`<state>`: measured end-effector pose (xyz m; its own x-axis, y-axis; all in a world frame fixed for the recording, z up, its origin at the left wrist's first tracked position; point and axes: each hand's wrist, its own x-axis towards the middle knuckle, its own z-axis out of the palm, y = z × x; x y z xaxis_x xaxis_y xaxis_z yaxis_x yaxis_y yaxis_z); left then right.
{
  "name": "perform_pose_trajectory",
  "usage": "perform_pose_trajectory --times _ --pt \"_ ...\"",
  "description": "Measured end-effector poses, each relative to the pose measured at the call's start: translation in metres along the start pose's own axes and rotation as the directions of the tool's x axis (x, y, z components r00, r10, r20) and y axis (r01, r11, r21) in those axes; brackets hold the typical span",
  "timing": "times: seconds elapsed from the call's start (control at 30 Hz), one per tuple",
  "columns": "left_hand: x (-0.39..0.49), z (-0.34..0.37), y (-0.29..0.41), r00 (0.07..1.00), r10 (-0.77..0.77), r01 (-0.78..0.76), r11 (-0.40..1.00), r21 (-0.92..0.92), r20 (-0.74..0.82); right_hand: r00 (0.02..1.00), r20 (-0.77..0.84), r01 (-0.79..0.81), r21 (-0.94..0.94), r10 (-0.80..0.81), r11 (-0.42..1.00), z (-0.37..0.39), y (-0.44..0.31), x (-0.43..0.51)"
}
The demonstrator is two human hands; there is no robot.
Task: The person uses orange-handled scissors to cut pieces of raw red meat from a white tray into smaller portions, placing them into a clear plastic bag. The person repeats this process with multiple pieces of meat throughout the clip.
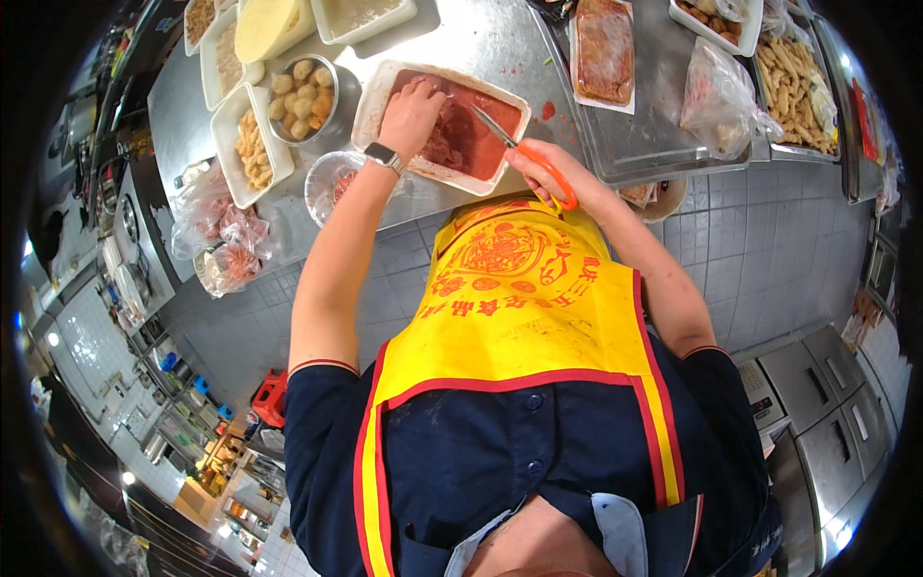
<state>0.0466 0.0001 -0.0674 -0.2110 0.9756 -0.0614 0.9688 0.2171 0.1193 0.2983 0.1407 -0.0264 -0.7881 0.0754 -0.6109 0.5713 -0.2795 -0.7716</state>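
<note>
A white plastic tub (pixel 369 101) in front of me holds dark red raw meat (pixel 448 137) in reddish, bloody liquid. My left hand (pixel 413 114), with a watch at the wrist, reaches over the tub's left side. Its curled fingers grip the meat, and the fingertips are partly hidden. My right hand (pixel 549 172) grasps scissors (pixel 554 173) with orange and yellow handles at the tub's right corner. The scissors' metal blades point up and left over the liquid, apart from my left hand. Whether the blades are parted is hard to see.
Left of the tub stand a metal bowl of round balls (pixel 301 101), a white tub of pale yellow pieces (pixel 280 162) and a bagged bowl (pixel 324 189). At right are a packaged meat block (pixel 604 54), a knotted plastic bag (pixel 721 101) and a metal tray (pixel 663 162). Red drops spot the steel table (pixel 497 36).
</note>
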Motion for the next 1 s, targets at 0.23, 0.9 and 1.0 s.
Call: perform_pose_trajectory --times 0.23,0.9,1.0 --pt "0.012 0.031 -0.004 0.996 -0.028 0.011 0.98 0.199 0.085 0.999 -0.016 0.043 -0.037 -0.044 0.998 -0.002 0.001 -0.007" --pt "-0.018 -0.067 -0.006 0.659 -0.702 0.441 0.07 -0.895 0.27 0.996 0.047 0.079 -0.053 -0.077 0.995 0.006 -0.004 -0.008" --pt "-0.019 -0.066 0.004 0.631 -0.677 0.436 -0.094 -0.895 0.379 0.994 0.068 0.09 -0.052 -0.086 0.995 0.008 -0.006 -0.007"
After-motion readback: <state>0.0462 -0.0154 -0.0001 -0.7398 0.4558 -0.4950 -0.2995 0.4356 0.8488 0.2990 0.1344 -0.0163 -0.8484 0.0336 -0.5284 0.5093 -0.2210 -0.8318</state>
